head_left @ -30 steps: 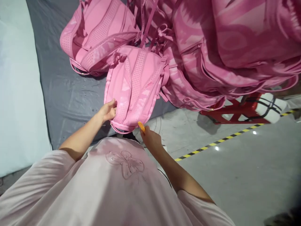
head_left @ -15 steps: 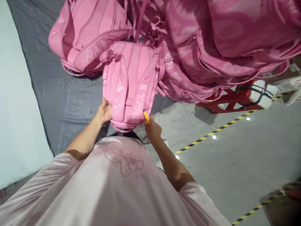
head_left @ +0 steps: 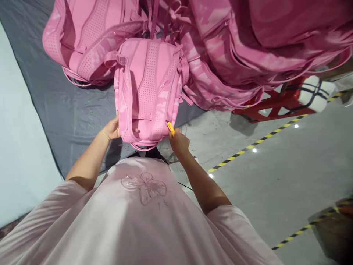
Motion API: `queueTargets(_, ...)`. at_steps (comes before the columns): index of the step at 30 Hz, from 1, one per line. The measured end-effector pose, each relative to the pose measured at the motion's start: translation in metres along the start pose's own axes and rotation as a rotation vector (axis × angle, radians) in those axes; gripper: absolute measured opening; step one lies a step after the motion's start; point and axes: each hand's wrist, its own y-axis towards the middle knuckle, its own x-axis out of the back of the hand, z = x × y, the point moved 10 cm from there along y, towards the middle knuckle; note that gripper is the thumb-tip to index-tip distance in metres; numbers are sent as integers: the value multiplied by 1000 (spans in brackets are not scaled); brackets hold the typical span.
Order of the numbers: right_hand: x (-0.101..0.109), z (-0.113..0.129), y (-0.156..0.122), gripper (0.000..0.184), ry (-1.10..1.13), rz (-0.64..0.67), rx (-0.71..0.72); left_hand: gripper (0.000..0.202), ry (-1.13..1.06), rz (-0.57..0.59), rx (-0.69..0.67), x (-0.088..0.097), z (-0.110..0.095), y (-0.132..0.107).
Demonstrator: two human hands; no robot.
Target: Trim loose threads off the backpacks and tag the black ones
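Left hand (head_left: 111, 129): closed on the lower edge of the pink backpack (head_left: 147, 84) at its 8 o'clock, fingers wrapped under the side.
Right hand (head_left: 178, 141): clamped round a small yellow tool (head_left: 171, 128); the tool tip is set against the backpack's 5 o'clock corner.
Pink backpack: held up in front of the chest, strap side with perforated padding turned to the camera, bottom edge nearest the body.
Second backpack (head_left: 82, 40): laid at 10 o'clock, touching the held one.
Backpack pile (head_left: 234, 48): stacked from 12 to 3 o'clock, same pink camo pattern.
Grey sheet (head_left: 77, 110): spread under the bags, 9 o'clock.
Red frame (head_left: 275, 105): seen under the pile, 3 o'clock.
Floor tape (head_left: 248, 151): yellow-black stripes, 4 o'clock.
Markings: a flower motif (head_left: 145, 187) is seen on the pink shirt (head_left: 124, 235); any tags on the bags are too small to be read.
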Motion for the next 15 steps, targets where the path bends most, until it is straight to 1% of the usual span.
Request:
queueTargets(4,6,0,7,44,71,-8,-7,79,72,-43,20,3,0,-5)
queueTargets(6,11,-3,2,45,138,8,-3,81,85,-46,-5,1,0,-7)
queueTargets(7,12,-8,-6,45,175,30,-4,83,79,-44,-26,-2,0,-8)
queueTargets(9,11,-22,-35,45,232,96,-28,86,45,-41,-69,-5,-1,-10)
queueTargets(12,-1,-48,-102,41,240,213,-108,87,2,-29,-88,-8,2,-9)
queueTargets(14,-13,-54,-140,40,231,278,-115,86,3,-4,-88,-10,2,-7)
queueTargets(15,-20,-51,-153,39,224,305,-100,84,12,9,-97,-11,1,-7)
